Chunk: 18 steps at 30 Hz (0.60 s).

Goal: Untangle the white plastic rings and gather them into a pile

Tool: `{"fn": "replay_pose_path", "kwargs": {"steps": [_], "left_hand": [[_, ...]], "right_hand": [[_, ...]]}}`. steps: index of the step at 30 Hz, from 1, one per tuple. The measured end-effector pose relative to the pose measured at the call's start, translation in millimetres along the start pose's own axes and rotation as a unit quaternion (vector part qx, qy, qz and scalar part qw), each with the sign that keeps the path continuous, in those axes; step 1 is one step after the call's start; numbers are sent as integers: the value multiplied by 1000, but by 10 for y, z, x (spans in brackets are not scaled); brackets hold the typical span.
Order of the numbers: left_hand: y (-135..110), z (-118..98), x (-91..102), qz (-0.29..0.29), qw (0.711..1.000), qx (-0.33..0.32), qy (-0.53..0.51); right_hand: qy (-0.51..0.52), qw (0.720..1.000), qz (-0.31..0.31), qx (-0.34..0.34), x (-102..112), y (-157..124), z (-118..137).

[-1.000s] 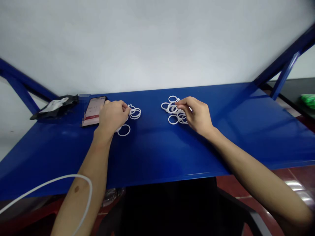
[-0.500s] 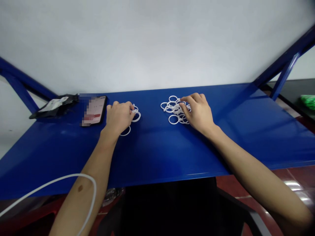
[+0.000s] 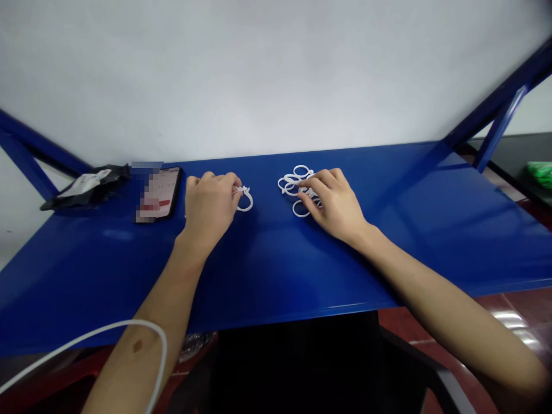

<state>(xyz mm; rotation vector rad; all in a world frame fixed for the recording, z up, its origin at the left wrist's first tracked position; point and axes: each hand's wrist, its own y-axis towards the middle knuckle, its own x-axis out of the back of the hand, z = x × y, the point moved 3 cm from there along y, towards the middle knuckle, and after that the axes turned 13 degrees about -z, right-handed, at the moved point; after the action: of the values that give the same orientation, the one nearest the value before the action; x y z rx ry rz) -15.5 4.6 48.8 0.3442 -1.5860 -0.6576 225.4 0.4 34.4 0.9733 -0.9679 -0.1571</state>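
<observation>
My left hand (image 3: pixel 210 202) is closed, thumb and forefinger pinching white elastic bands (image 3: pixel 245 202) with small knots. One loop sticks out to the right of the fingertips; the palm hides the rest. Further right, several similar bands lie in a loose, overlapping heap (image 3: pixel 288 183) on the blue table (image 3: pixel 267 259). Over the right side of that heap rests my right hand (image 3: pixel 332 201). Its fingers are bent and its thumb and forefinger are apart, the tips at the bands. Part of the heap is hidden beneath this hand.
Left of my left hand lies a phone (image 3: pixel 166 192), its screen partly blurred out. A crumpled black plastic bag (image 3: pixel 86 187) sits at the back left corner. A white cable (image 3: pixel 107 326) loops over my left forearm. Behind the table rises a white wall (image 3: pixel 276 75), with blue braces (image 3: pixel 500 129) at the sides.
My right hand has moved left across the heap, covering more of it. The loop at my left fingertips has shifted slightly right, and the band under my left wrist no longer shows.
</observation>
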Motion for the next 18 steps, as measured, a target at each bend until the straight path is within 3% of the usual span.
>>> {"fn": "replay_pose_path", "kwargs": {"steps": [10,14,18], "left_hand": [[14,-172,-40,6,987,-20,-159],[-34,-355,-2,-18,973,-71,-217],[-115,-533,-21,-35,971,-122,-204]], "right_hand": [[83,995,49,13,-48,-31,112],[178,978,70,-83,-87,-56,171],[241,952,77,-174,-114,-77,240]]}}
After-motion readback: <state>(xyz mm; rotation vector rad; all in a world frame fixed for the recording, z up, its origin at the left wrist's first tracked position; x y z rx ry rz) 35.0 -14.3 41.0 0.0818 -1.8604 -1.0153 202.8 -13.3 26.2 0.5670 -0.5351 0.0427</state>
